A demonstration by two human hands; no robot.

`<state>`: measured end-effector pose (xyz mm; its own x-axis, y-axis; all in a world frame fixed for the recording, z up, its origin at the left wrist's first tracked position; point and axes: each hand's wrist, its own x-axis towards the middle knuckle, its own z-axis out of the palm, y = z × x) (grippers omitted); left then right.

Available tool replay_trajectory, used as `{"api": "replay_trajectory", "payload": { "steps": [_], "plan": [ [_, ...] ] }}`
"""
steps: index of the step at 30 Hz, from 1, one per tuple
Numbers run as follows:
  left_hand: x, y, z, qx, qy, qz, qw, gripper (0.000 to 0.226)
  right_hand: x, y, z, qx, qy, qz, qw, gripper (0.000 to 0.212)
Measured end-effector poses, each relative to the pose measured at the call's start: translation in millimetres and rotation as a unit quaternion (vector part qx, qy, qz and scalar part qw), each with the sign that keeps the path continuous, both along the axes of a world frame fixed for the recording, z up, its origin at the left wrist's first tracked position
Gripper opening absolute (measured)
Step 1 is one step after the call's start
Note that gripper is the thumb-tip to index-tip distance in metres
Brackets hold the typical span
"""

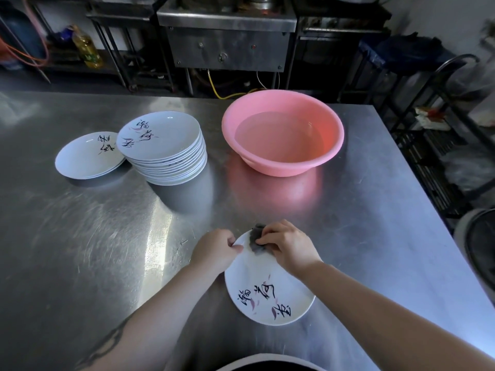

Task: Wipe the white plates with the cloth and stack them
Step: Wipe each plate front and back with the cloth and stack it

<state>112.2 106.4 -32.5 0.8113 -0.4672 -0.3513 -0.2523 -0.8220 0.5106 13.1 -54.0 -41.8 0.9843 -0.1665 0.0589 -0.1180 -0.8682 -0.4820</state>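
A white plate (265, 287) with black brush lettering is held tilted near the table's front edge. My left hand (217, 250) pinches its far left rim. My right hand (286, 247) presses a dark grey cloth (255, 241) onto the plate's far part. A tall stack of several white plates (166, 148) stands at the back left. Beside it, further left, lies a low stack of plates (88, 156), leaning under the tall stack's edge.
A pink basin (284, 132) with water stands at the back, right of the tall stack. The steel table (93, 236) ends at the right, where a black rack (428, 124) and a fan stand. Steel kitchen units line the back.
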Motion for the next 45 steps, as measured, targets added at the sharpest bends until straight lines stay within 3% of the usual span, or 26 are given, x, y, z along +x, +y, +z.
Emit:
{"api": "replay_trajectory", "payload": {
  "steps": [3, 9, 14, 18, 23, 26, 28, 30, 33, 37, 42, 45],
  "plan": [
    [-6.5, 3.5, -9.5, -0.061, -0.004, 0.050, 0.997, 0.026, 1.5, -8.9, 1.3, -0.014, 0.010, -0.018, 1.000, 0.026],
    [-3.7, 4.5, -14.1, -0.096, -0.032, 0.154, 0.983, 0.017, -11.9, -25.3, 10.3, -0.057, 0.074, -0.046, 0.995, 0.029],
    [-12.1, 4.4, -14.1, -0.089, -0.037, 0.180, 0.979, 0.019, -55.2, 2.1, 6.1, -0.023, 0.103, -0.059, 0.993, 0.028],
    [-22.0, 11.9, -12.8, -0.094, -0.044, 0.191, 0.976, 0.029, -57.1, 45.4, 4.8, 0.059, 0.116, 0.004, 0.992, 0.028],
    [-32.6, 26.0, -13.4, -0.133, -0.010, 0.238, 0.962, 0.015, -58.8, 26.2, 5.5, -0.017, 0.111, -0.104, 0.988, 0.033],
    [-39.2, 23.3, -14.3, -0.146, -0.009, 0.262, 0.954, 0.015, -50.5, 58.3, 3.1, 0.008, 0.102, -0.069, 0.992, 0.034],
    [-41.9, 24.4, -15.5, -0.160, -0.011, 0.265, 0.951, 0.022, -45.4, 75.9, 1.8, 0.067, 0.101, -0.014, 0.993, 0.030],
    [-46.1, 27.9, -16.9, -0.166, -0.006, 0.275, 0.947, 0.028, -42.7, 70.7, 2.4, 0.096, 0.095, -0.019, 0.991, 0.029],
    [-53.4, 31.7, -20.2, -0.187, -0.006, 0.278, 0.942, 0.024, -44.5, 61.9, 1.7, 0.074, 0.093, -0.081, 0.990, 0.029],
    [-53.0, 38.1, -20.7, -0.185, 0.013, 0.222, 0.957, 0.011, -36.4, 78.6, 3.4, 0.089, 0.073, -0.050, 0.992, 0.029],
    [-59.5, 45.7, -17.5, -0.214, 0.034, 0.213, 0.953, 0.026, -46.3, 64.8, 2.2, 0.071, 0.074, -0.020, 0.995, 0.028],
    [-56.3, 42.0, -15.6, -0.224, 0.030, 0.198, 0.954, 0.033, -54.0, 38.2, 2.4, 0.034, 0.065, -0.066, 0.995, 0.029]
  ]
}}
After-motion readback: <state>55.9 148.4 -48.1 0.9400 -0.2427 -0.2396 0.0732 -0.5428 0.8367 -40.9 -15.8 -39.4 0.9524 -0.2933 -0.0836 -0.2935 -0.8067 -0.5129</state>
